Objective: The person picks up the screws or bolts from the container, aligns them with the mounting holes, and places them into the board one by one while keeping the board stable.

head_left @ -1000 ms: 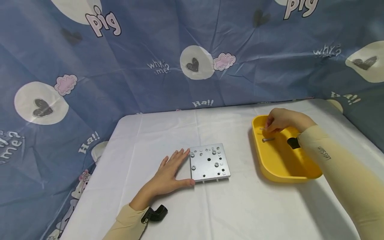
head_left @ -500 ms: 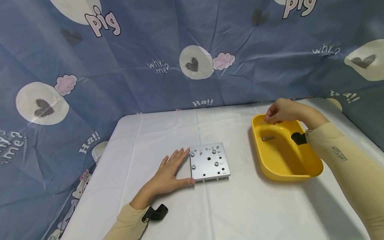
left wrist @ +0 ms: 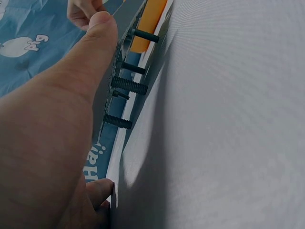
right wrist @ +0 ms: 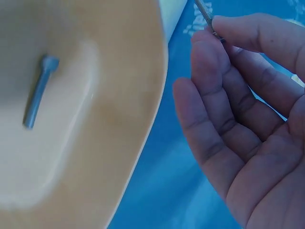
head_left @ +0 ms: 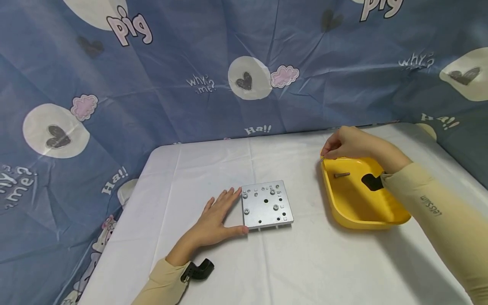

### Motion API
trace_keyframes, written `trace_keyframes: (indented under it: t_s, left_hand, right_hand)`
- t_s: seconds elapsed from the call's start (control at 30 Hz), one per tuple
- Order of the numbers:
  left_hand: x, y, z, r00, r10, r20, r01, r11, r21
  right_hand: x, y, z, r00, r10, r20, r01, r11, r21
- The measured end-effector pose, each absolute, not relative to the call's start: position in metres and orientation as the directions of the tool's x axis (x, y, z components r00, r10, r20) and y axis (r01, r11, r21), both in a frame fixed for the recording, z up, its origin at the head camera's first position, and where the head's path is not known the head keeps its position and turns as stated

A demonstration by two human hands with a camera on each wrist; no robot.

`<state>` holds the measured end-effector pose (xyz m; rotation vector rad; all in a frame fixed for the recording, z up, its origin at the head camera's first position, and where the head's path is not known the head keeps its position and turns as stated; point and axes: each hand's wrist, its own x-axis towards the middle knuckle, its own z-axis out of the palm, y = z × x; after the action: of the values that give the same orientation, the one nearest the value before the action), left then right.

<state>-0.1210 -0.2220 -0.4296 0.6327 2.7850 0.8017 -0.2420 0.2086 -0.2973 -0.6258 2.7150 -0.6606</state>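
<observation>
A flat metal plate [head_left: 253, 207] with holes and several socket-head screws lies on the table. My left hand [head_left: 215, 224] is spread at its left side, the thumb touching the near left corner and a finger at the far left corner. Several screw shanks [left wrist: 129, 86] stick out beneath the plate in the left wrist view. With thumb and fingertips, my right hand [head_left: 350, 142] pinches a thin threaded screw [right wrist: 204, 10] over the far left corner of a yellow tray [head_left: 354, 207]; its head is hidden. One socket-head screw [right wrist: 39, 93] lies inside the tray.
White cloth covers the table [head_left: 213, 165], with the tray to the right of the plate. A blue printed curtain [head_left: 198, 51] hangs along the back and left. Black wrist devices [head_left: 198, 271] are worn on both wrists.
The right hand has risen out of the tray and shifted left to its far left rim, carrying the screw. The left hand and the plate have stayed put.
</observation>
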Motion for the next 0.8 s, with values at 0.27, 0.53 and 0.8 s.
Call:
trace_keyframes:
  t_s: [0.27,0.53,0.8]
  left_hand:
    - [-0.122,-0.220,-0.430,-0.892,0.449,-0.053,0.351,0.762,0.545]
    - [-0.125,-0.219,-0.432,-0.891,0.453,-0.040,0.363,0.762,0.536]
    - [-0.123,-0.223,-0.430,-0.897,0.439,-0.057,0.343,0.771,0.536]
  right_hand:
    - [-0.225,0.181,-0.304,-0.825,-0.554,-0.109,-0.425,0.736,-0.526]
    - [-0.210,0.155,-0.312,-0.775,-0.611,-0.161,-0.433,0.700,-0.568]
    - [-0.206,0.128,-0.331,-0.724,-0.673,-0.151,-0.487,0.653,-0.580]
